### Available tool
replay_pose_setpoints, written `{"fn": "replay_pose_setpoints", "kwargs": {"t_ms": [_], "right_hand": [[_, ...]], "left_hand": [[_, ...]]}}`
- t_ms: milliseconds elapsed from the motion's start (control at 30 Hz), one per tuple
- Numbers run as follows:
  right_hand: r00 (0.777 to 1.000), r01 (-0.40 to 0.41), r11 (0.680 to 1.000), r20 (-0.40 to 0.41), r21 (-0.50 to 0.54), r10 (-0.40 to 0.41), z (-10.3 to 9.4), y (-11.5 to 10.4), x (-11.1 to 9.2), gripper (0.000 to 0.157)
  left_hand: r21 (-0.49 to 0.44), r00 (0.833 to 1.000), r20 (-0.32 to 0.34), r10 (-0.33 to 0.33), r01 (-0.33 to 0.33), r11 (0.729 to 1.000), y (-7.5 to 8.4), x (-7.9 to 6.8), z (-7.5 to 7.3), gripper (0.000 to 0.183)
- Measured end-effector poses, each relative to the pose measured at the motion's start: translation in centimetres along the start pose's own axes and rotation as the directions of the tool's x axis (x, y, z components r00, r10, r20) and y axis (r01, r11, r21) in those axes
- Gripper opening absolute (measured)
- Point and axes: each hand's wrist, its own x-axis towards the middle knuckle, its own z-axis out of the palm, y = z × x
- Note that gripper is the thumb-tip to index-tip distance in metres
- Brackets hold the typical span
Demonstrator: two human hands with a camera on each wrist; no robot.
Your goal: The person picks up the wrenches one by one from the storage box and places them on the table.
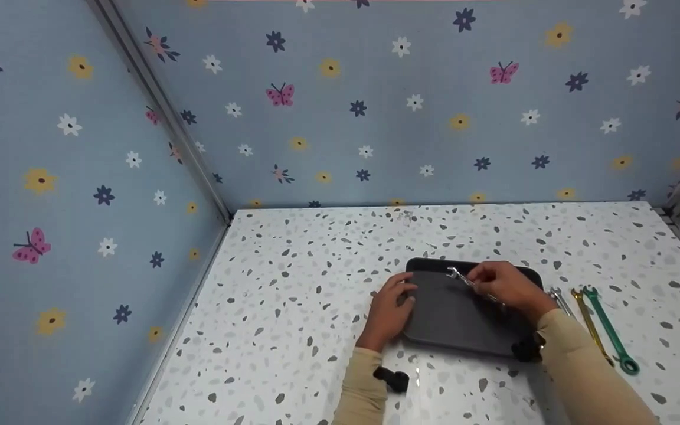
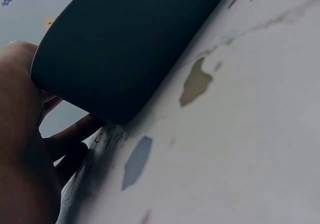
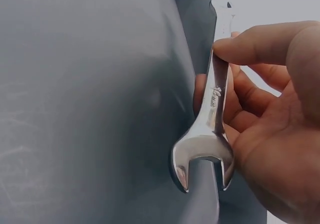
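A dark grey rectangular tray lies on the speckled table. My left hand grips its left edge, fingertips reaching over the rim; from the left wrist view the tray's dark side wall rises beside that hand. Over the tray's far right part, my right hand holds a silver wrench. Close up, thumb and fingers of the right hand pinch the wrench's shank, its open-end jaw pointing toward the camera. The far end of the wrench is partly hidden by the hand.
To the right of the tray lie a green wrench, a gold wrench and a silver wrench partly covered by the right arm. Flowered panels stand behind and to the left of the table.
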Motion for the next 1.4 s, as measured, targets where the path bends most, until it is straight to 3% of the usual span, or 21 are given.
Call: {"fn": "replay_pose_setpoints", "kwargs": {"t_ms": [167, 733, 933, 1400], "right_hand": [[1.000, 0.016, 1.000, -0.011, 0.006, -0.016, -0.2, -0.1, -0.2, 0.024], [0.997, 0.063, 0.983, -0.048, 0.170, -0.056, -0.3, -1.0, -1.8, 0.025], [0.993, 0.095, 0.975, -0.082, 0.201, -0.080, -0.5, -1.3, -2.4, 0.022], [0.975, 0.107, 0.962, -0.217, 0.252, -0.051, -0.7, -1.3, -3.9, 0.029]], "left_hand": [[0.012, 1.000, -0.004, -0.008, 0.008, 1.000, 0.0, 0.1, 0.0, 0.024], [-0.011, 1.000, -0.002, -0.025, 0.025, 1.000, -0.2, -0.1, 0.2, 0.025], [0.002, 1.000, 0.000, -0.021, 0.021, 1.000, -0.2, -0.1, 0.1, 0.024], [0.006, 1.000, -0.003, -0.027, 0.027, 1.000, -0.2, -0.1, 0.2, 0.025]]}}
